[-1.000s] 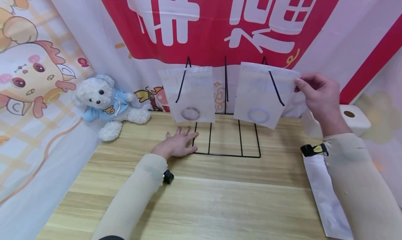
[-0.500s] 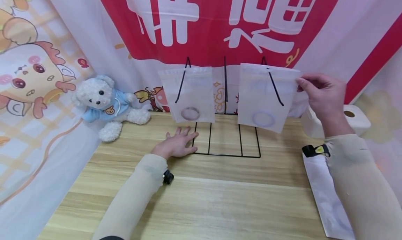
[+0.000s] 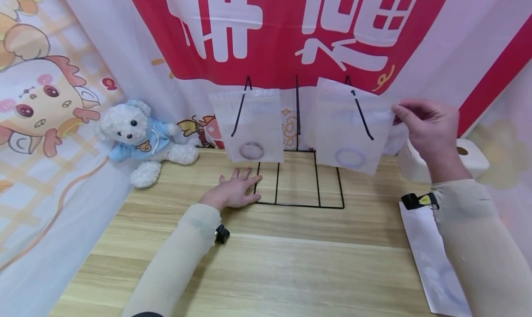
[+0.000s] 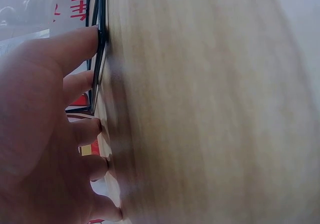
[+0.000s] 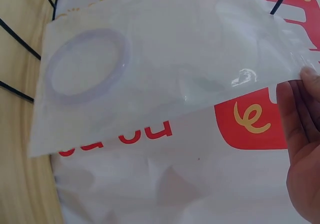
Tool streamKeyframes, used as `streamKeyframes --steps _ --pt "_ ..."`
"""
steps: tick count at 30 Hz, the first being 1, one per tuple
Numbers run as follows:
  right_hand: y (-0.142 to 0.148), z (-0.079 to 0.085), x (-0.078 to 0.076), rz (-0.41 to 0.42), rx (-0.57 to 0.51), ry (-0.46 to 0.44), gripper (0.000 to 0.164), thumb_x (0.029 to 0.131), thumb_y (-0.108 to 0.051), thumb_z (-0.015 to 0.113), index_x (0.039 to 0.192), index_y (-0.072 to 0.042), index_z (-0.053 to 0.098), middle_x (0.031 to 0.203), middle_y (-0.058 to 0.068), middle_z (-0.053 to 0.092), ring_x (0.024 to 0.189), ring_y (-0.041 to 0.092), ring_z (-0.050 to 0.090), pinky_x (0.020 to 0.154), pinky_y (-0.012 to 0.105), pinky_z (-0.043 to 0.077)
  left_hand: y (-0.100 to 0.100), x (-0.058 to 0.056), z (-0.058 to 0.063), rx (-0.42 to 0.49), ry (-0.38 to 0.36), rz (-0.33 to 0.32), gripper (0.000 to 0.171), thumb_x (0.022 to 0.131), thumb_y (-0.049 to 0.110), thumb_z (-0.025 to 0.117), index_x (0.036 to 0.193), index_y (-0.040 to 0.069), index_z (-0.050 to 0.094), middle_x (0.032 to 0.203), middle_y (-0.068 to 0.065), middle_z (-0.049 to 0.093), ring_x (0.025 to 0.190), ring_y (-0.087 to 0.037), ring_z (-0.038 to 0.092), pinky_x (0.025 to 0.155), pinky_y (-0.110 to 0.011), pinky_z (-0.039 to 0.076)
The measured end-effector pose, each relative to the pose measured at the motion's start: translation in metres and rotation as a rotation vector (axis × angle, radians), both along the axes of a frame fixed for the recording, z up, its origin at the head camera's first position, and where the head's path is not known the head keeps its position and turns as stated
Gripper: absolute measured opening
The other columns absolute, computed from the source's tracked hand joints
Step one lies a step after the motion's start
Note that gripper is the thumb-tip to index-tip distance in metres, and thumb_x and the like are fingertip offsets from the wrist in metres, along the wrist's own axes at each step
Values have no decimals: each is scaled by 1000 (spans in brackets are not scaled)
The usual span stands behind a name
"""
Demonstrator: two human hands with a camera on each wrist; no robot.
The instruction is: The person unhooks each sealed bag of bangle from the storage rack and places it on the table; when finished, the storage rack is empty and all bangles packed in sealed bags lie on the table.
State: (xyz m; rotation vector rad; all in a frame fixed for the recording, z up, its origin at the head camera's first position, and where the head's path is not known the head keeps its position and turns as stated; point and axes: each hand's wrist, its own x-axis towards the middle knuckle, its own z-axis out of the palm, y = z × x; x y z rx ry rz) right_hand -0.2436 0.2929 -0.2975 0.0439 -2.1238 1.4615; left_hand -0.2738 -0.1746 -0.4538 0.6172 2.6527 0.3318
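Observation:
My right hand [image 3: 430, 123] pinches the upper right corner of a frosted zip bag [image 3: 347, 128] between thumb and fingers. Inside that bag lies a pale lilac bangle [image 5: 89, 66]. The bag hangs at the right hook [image 3: 363, 114] of a black wire rack [image 3: 299, 205], with the hook's rod passing in front of it. My left hand [image 3: 232, 191] rests with spread fingers on the table at the rack's left front corner; its thumb touches the wire in the left wrist view. Another frosted bag [image 3: 253, 118], holding a greyish bangle [image 3: 251, 151], hangs on the left hook.
A white plush bear [image 3: 137, 137] in a blue hoodie sits at the back left. Behind my right wrist stands a white tissue box [image 3: 471, 158]. Another bag [image 3: 434, 257] lies flat under my right forearm. A printed curtain [image 3: 287, 40] hangs behind the rack.
My right hand has shifted slightly right with the bag's corner. The bag has moved a little right and its top edge has tilted. My left hand stays in place.

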Motion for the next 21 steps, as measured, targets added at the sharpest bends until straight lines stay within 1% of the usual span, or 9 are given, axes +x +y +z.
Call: streamKeyframes --steps 4,5,6,13,14,15,17,20,21 --pt "-1 -1 3 -23 17 -22 37 98 -34 80 129 -14 81 111 -17 81 96 1 76 90 10 57 0 1 -1 23 4 1 76 106 65 53 172 35 30 183 -16 9 164 -58 3 118 -92 3" --pt "-1 -1 4 -30 22 -29 38 97 -36 80 130 -15 81 113 -16 81 98 2 76 91 10 57 0 1 -1 15 13 -1 76 106 66 53 172 35 29 183 -15 9 165 -58 3 118 -92 3" --pt "-2 -1 5 -37 27 -35 39 97 -37 80 130 -15 81 114 -15 81 99 2 76 92 11 58 1 3 3 5 7 4 75 107 62 54 172 34 30 183 -14 9 165 -56 3 120 -90 2" --pt "-2 -2 11 -45 27 -57 41 96 -41 80 130 -17 80 113 -13 80 98 3 76 91 11 58 1 1 1 -13 29 -7 75 108 62 52 173 33 28 183 -15 9 165 -56 3 120 -91 3" --pt "-2 -3 12 -41 29 -53 40 97 -40 79 129 -16 80 113 -13 80 98 3 76 91 11 58 0 -1 -3 -10 32 -5 75 107 64 52 172 34 28 183 -14 9 166 -55 2 119 -91 3" --pt "-2 -4 13 -37 32 -50 40 97 -39 79 129 -16 80 112 -13 79 97 3 76 90 10 57 0 -1 -3 -14 33 -4 75 107 64 52 172 34 28 183 -14 9 166 -55 3 119 -91 3" --pt "-2 -5 15 -34 37 -50 39 98 -38 79 129 -15 80 111 -14 78 97 3 75 89 9 57 -3 -6 -11 -16 39 -5 77 106 68 51 172 37 28 183 -14 9 166 -56 3 118 -91 2" --pt "-2 -7 18 -38 52 -62 39 99 -39 78 130 -16 79 110 -15 77 96 3 75 88 8 56 -3 -7 -13 -1 32 -4 78 104 70 52 172 38 28 183 -14 9 165 -57 2 117 -92 1" --pt "-2 -8 19 -41 58 -70 40 99 -40 77 130 -16 79 110 -16 76 96 3 74 87 8 56 -3 -6 -10 6 29 -8 78 105 69 53 172 36 30 183 -16 10 164 -58 3 117 -93 1"
